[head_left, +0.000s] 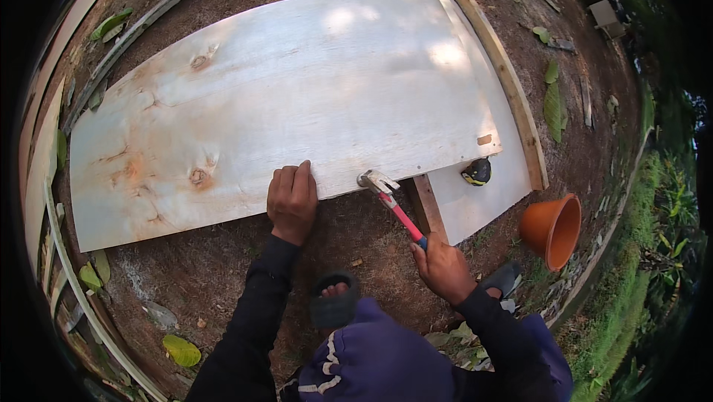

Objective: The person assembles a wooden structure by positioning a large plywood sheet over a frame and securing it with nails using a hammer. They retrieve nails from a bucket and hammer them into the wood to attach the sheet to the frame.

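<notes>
A pale plywood sheet with brown knots lies across the middle, raised on wooden framing. At its near edge my left hand is closed, fingers together on top; its thumb is hidden. My right hand is wrapped round the handle end of a claw hammer with a red and blue grip. The hammer's metal head rests at the board's near edge, right of my left hand. Beside the sheet's right corner sits a black and yellow tape measure.
Under the right end lie another pale sheet and a wooden batten. An orange pot lies tilted at the right. Long wood strips run along the left. Leaves dot the brown soil; my sandalled feet are below the board.
</notes>
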A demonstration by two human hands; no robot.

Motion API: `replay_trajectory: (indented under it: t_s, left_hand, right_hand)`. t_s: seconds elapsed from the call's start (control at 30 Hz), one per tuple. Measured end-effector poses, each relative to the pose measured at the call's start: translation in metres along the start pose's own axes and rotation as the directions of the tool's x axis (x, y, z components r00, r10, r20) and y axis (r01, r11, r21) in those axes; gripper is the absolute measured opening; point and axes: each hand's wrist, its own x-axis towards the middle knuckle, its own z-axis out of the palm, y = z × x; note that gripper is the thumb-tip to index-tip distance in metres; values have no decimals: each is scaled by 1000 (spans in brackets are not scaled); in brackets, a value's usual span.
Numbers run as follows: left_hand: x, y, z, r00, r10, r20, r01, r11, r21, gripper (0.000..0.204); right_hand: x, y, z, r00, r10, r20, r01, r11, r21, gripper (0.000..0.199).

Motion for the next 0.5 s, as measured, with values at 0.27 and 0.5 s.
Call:
replay_trajectory:
  t_s: [0.27,0.5]
  left_hand:
    - [0,11,-48,929,-369,19,348,860,-373,10]
    - [-103,-61,-115,233,-943,237,839,72,-539,40]
  right_hand:
    - [-14,25,30,989,-142,-39,144,989,27,31]
    - [5,20,71,969,-140,-203,183,960,213,40]
